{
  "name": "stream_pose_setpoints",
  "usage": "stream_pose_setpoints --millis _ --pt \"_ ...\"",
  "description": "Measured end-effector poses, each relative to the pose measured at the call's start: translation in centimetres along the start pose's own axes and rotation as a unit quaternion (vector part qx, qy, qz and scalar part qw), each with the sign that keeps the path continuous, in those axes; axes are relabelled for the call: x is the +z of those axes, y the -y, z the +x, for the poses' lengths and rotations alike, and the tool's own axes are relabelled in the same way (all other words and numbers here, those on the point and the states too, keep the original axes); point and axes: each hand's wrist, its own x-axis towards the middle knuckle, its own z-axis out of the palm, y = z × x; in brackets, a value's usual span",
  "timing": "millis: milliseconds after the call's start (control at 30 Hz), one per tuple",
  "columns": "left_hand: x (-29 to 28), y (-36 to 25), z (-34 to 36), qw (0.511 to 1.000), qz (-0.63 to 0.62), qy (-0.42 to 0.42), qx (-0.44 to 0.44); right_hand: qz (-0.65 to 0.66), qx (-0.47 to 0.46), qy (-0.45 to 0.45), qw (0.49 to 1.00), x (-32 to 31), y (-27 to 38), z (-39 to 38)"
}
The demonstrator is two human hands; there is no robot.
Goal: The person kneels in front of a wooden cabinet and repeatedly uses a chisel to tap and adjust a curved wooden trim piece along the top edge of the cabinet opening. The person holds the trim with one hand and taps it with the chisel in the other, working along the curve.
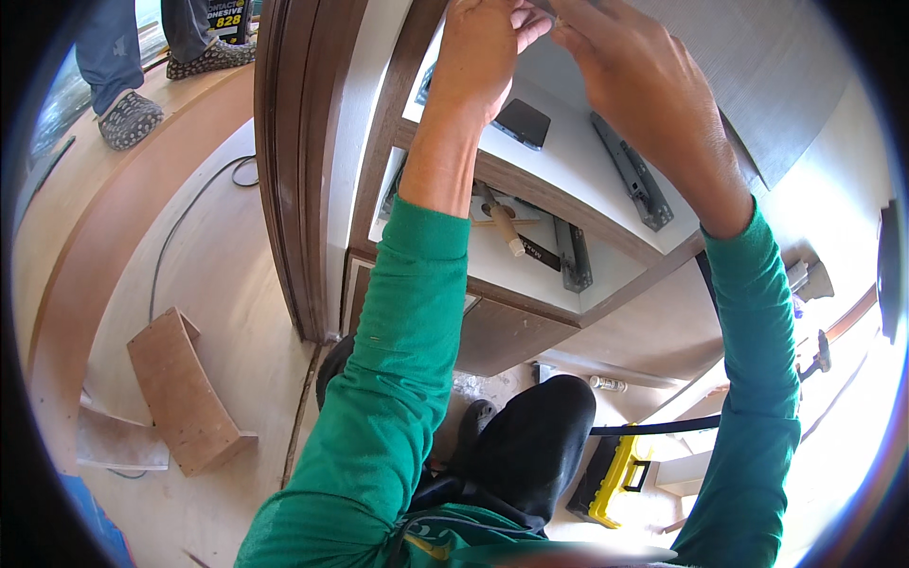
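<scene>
Both arms, in green sleeves, reach up to the top edge, in front of an open brown wooden cabinet [559,201]. My left hand [481,57] has its fingers bent together. Close beside it, my right hand [620,66] is curled, its fingertips partly cut off by the edge. What they hold, if anything, is hidden. On the white upper shelf below them lie a flat dark rectangular object [522,124] and a metal drawer slide [632,172]. The lower compartment holds a tool with a light wooden handle [503,223] and another metal drawer slide [573,256].
A yellow-and-black toolbox [620,478] and a small white tube [608,383] are on the floor at right. A brown wooden piece [189,393] and a black cable [180,222] lie left. Another person's patterned shoe [131,120] shows at upper left, near a dark can [227,21].
</scene>
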Motion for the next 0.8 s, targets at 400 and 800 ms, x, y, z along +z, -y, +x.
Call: stream_pose_setpoints --millis 400,800 --pt "-1.7 -5.3 -4.4 0.917 0.377 0.075 -0.104 -0.075 -0.059 -0.019 0.995 -2.0 -3.6 -7.1" --pt "0.0 -7.9 -1.2 0.991 -0.008 0.090 -0.102 0.006 0.103 0.133 0.986 -7.0 -7.8 -18.9"
